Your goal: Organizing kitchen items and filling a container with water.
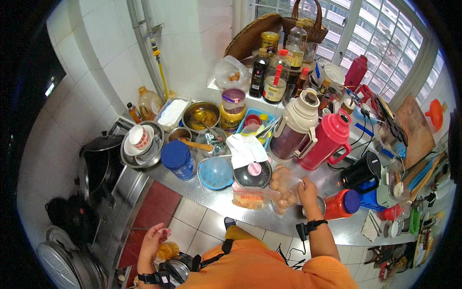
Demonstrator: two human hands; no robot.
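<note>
My right hand grips the right edge of a clear plastic bag of brown eggs at the metal counter's front edge. Touching that bag on its left is a plastic food packet with red print. Behind them stands a pan with a dark glass lid, a white cloth lying partly over it. My left hand hangs in the air over the floor at the lower left, fingers slightly curled and apart, with nothing in it.
A beige thermos and a red thermos stand behind the eggs. A red jar with a blue lid and a black electric kettle are to the right. On the left are a blue-lidded tin and stacked bowls.
</note>
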